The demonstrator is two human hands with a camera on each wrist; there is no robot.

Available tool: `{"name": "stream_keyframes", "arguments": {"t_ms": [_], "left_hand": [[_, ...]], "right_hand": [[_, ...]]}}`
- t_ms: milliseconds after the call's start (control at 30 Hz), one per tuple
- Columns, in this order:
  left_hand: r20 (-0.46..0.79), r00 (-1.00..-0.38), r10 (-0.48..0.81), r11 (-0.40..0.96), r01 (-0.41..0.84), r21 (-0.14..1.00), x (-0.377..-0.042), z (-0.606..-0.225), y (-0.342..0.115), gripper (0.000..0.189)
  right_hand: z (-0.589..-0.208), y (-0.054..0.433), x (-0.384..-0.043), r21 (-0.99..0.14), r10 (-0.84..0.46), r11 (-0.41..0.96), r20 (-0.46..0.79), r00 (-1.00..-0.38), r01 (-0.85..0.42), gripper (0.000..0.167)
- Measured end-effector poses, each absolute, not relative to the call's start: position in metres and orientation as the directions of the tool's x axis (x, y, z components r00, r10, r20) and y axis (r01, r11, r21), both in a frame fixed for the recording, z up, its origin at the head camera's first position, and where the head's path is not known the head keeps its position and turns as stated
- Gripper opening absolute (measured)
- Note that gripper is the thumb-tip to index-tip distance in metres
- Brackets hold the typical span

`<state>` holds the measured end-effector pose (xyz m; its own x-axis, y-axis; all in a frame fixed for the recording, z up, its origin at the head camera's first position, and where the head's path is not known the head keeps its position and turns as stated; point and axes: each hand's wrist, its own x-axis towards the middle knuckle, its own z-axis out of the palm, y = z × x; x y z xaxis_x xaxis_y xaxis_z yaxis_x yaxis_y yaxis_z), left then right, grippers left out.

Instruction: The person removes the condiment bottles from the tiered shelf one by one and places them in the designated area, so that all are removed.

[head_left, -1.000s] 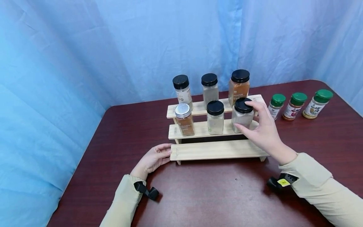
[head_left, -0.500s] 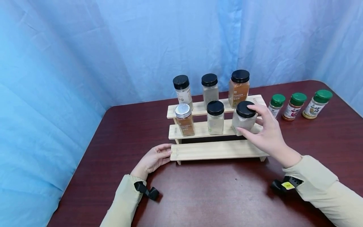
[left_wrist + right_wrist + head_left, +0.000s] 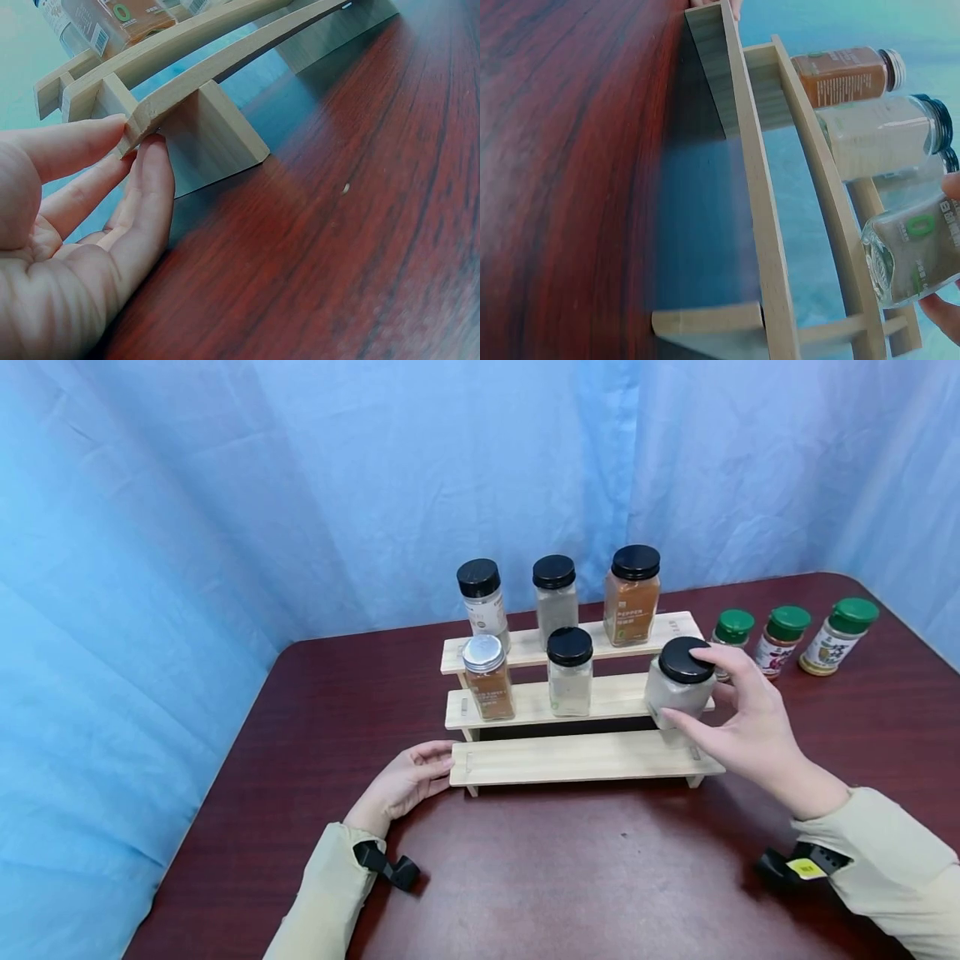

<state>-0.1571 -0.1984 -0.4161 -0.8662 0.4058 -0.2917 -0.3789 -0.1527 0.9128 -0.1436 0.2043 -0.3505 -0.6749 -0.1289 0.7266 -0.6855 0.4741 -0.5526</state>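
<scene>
A three-tier wooden spice rack (image 3: 577, 758) stands on the table. My left hand (image 3: 401, 781) pinches the left end of its lowest shelf; in the left wrist view the thumb (image 3: 86, 150) lies on one side of the board and fingertips on the other. At the right end of the middle shelf, my right hand (image 3: 761, 735) grips a square glass jar (image 3: 675, 697) with a black lid and greyish powder inside. The jar leans slightly; whether its base touches the shelf I cannot tell. To its left stand a black-lidded jar of pale contents (image 3: 570, 689) and a silver-lidded orange-brown jar (image 3: 491, 693).
On the top shelf stand a labelled black-lidded jar (image 3: 486, 610), a grey-filled jar (image 3: 557, 610) and an orange pepper jar (image 3: 632, 610). Three green-lidded shakers (image 3: 776, 652) are on the table right of the rack. Blue curtains (image 3: 420, 485) hang behind and at the left.
My right hand has moved the greyish jar rightwards and a little towards me along the middle shelf. The left hand and the other jars keep their places.
</scene>
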Motion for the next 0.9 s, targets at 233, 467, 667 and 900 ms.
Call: {"name": "stream_keyframes", "arguments": {"t_ms": [233, 467, 667, 900], "left_hand": [[-0.295, -0.864, 0.408, -0.152, -0.383, 0.911, -0.157, -0.417, -0.198, 0.028], [-0.302, -0.864, 0.402, -0.138, -0.383, 0.913, -0.157, -0.417, -0.198, 0.029], [-0.305, -0.867, 0.395, -0.141, -0.385, 0.912, -0.157, -0.415, -0.198, 0.029], [-0.306, -0.866, 0.395, -0.137, -0.385, 0.913, -0.157, -0.415, -0.198, 0.031]], "right_hand": [[-0.353, 0.22, -0.137, -0.562, -0.105, 0.497, 0.718, -0.688, -0.661, 0.075], [-0.35, 0.231, -0.132, -0.576, -0.079, 0.517, 0.704, -0.706, -0.633, 0.083], [-0.352, 0.239, -0.131, -0.587, -0.048, 0.514, 0.709, -0.704, -0.626, 0.082], [-0.35, 0.247, -0.127, -0.604, -0.04, 0.49, 0.705, -0.708, -0.629, 0.085]]}}
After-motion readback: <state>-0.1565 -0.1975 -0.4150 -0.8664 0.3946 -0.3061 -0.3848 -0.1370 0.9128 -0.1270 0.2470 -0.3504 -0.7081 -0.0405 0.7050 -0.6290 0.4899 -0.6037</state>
